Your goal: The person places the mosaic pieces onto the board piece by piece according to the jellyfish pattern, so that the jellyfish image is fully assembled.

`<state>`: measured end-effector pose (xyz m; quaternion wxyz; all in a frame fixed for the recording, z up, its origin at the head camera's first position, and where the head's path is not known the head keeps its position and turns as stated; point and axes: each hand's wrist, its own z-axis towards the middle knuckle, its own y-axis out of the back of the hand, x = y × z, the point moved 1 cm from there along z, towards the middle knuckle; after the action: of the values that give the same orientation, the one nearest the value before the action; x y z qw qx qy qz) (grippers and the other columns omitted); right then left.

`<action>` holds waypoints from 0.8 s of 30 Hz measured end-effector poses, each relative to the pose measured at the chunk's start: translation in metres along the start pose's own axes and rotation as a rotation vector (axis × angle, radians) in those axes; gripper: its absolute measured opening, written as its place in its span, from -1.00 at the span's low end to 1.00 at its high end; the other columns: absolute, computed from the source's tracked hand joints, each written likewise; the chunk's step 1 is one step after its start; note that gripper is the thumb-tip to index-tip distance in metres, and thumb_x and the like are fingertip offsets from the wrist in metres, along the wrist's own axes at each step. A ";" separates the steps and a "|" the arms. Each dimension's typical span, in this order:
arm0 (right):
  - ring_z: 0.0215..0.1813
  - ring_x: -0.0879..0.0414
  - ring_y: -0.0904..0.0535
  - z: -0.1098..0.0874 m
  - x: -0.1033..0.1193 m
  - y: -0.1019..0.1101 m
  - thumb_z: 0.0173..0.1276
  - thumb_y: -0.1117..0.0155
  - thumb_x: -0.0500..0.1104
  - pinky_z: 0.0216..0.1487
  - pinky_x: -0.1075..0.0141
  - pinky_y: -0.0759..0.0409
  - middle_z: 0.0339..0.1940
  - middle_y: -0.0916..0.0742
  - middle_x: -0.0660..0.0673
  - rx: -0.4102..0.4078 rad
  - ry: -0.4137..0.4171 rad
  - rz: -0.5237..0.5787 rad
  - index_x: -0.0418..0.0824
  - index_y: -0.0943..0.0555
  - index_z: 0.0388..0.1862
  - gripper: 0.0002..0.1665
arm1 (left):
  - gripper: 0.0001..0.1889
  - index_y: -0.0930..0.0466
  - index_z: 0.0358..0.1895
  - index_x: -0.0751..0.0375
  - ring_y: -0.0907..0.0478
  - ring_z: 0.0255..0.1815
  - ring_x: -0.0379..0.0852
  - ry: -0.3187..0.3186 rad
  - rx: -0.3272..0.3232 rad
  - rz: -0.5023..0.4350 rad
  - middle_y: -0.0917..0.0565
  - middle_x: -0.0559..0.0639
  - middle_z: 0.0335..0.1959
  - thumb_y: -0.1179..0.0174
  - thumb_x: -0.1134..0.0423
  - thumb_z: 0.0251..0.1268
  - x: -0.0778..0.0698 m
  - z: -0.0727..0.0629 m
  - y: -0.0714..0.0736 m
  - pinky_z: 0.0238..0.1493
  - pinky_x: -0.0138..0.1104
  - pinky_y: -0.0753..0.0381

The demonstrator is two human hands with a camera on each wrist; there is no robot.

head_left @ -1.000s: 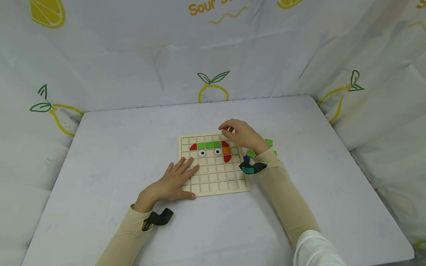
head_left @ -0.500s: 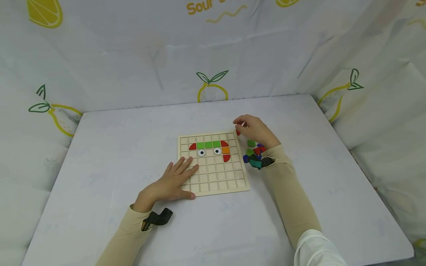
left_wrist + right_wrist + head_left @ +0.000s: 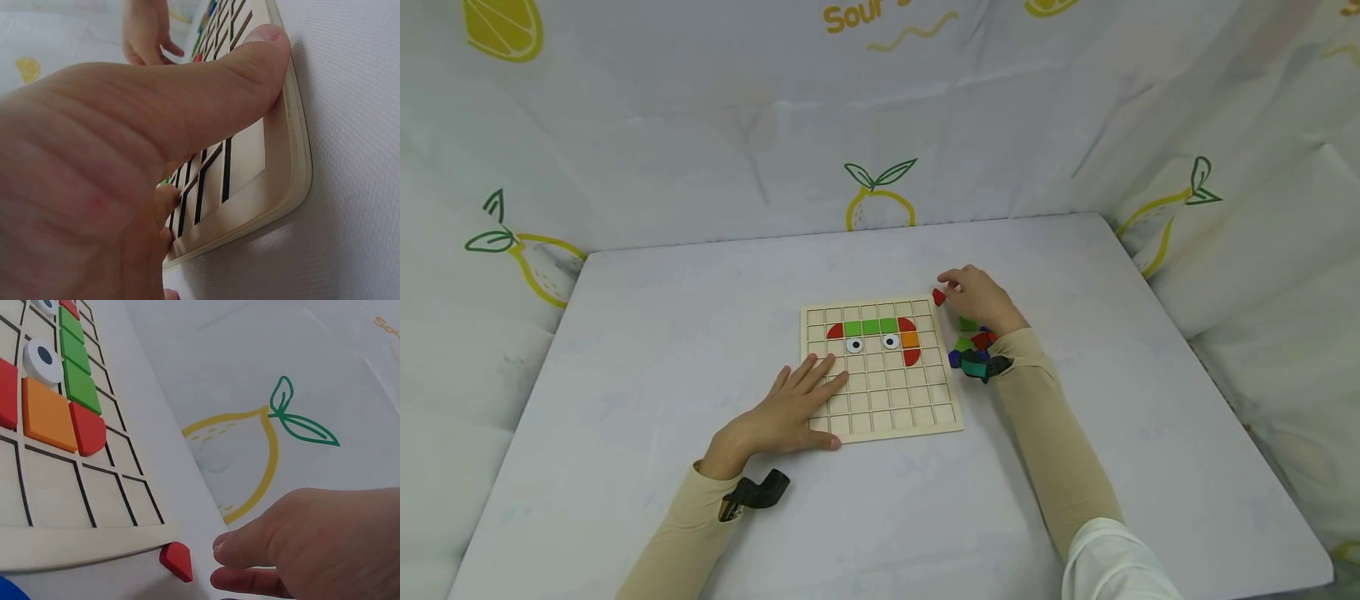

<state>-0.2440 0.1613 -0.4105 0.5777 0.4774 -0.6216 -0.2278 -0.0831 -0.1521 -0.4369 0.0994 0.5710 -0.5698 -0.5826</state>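
My left hand (image 3: 782, 414) lies with fingers spread on the lower left of a wooden grid board (image 3: 880, 408); its thumb rests at the board's near edge in the left wrist view. Flat red, green and orange tiles and two eye discs (image 3: 891, 342) sit in the grid's upper cells. By the board's far right corner lies a red piece with a rounded end (image 3: 177, 561). My right hand (image 3: 981, 297) hovers just right of this piece, fingers loosely bent and apart from it, holding nothing visible.
Right of the board, partly hidden by the right wrist, is a loose pile of tiles: green (image 3: 964, 343), red (image 3: 982, 340) and blue (image 3: 955, 358). A white table (image 3: 662, 333) meets a lemon-print curtain (image 3: 700, 167) behind.
My right hand has moved right, from above the board's far edge to beyond its corner, uncovering the red piece and more of the pile. The left hand has stayed in place.
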 end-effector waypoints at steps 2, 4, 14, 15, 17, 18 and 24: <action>-0.10 -0.10 -0.44 0.003 -0.003 -0.004 0.58 0.11 -0.19 -0.23 0.19 -0.47 0.23 -0.57 -0.39 0.010 0.019 -0.022 -0.27 -0.48 0.42 -0.49 | 0.02 -0.02 0.65 0.05 0.38 0.72 0.24 -0.003 -0.001 0.000 0.19 0.11 0.72 -0.41 -0.07 0.21 0.000 0.000 0.000 0.60 0.29 0.35; -0.09 -0.12 -0.45 0.006 -0.006 -0.009 0.56 0.11 -0.19 -0.24 0.18 -0.49 0.25 -0.56 -0.41 0.007 0.030 -0.043 -0.28 -0.48 0.41 -0.48 | 0.02 -0.03 0.64 0.06 0.38 0.71 0.24 -0.005 -0.002 0.001 0.19 0.12 0.72 -0.41 -0.07 0.21 0.000 0.000 0.000 0.60 0.30 0.34; 0.16 -0.18 -0.53 0.007 -0.002 -0.016 0.54 -0.13 -0.08 0.16 -0.14 -0.60 0.29 -0.56 -0.35 -0.025 -0.020 -0.110 -0.24 -0.58 0.30 -0.55 | 0.01 -0.02 0.65 0.05 0.38 0.71 0.25 -0.004 -0.002 0.003 0.19 0.12 0.71 -0.41 -0.08 0.21 0.000 0.001 0.000 0.60 0.30 0.35; 0.16 -0.18 -0.53 0.007 -0.002 -0.016 0.54 -0.13 -0.09 0.17 -0.14 -0.60 0.28 -0.56 -0.34 -0.025 -0.023 -0.111 -0.24 -0.58 0.30 -0.55 | 0.01 -0.02 0.65 0.05 0.38 0.71 0.24 -0.003 -0.001 0.004 0.19 0.12 0.72 -0.41 -0.08 0.22 0.000 0.001 0.000 0.60 0.30 0.35; 0.16 -0.18 -0.53 0.006 -0.001 -0.016 0.54 -0.13 -0.11 0.18 -0.14 -0.59 0.27 -0.56 -0.34 -0.028 -0.026 -0.114 -0.24 -0.58 0.30 -0.56 | 0.02 -0.01 0.65 0.05 0.38 0.71 0.24 -0.001 0.001 0.004 0.20 0.12 0.72 -0.40 -0.08 0.22 0.000 0.001 0.000 0.60 0.29 0.35; 0.16 -0.17 -0.53 0.007 -0.001 -0.017 0.54 -0.13 -0.11 0.19 -0.14 -0.59 0.27 -0.57 -0.33 -0.028 -0.027 -0.115 -0.24 -0.58 0.30 -0.56 | 0.02 -0.01 0.65 0.05 0.38 0.71 0.24 -0.002 0.001 0.004 0.20 0.12 0.72 -0.40 -0.08 0.22 -0.001 0.001 0.000 0.60 0.29 0.35; 0.15 -0.16 -0.53 0.007 -0.001 -0.017 0.55 -0.12 -0.12 0.19 -0.14 -0.59 0.26 -0.57 -0.33 -0.033 -0.027 -0.120 -0.24 -0.58 0.30 -0.57 | 0.02 -0.01 0.65 0.05 0.39 0.71 0.24 -0.003 0.004 0.002 0.20 0.13 0.71 -0.41 -0.08 0.22 -0.001 0.000 0.000 0.60 0.29 0.36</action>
<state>-0.2451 0.1525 -0.4272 0.5623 0.5012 -0.5958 -0.2787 -0.0830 -0.1517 -0.4362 0.0980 0.5697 -0.5718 -0.5822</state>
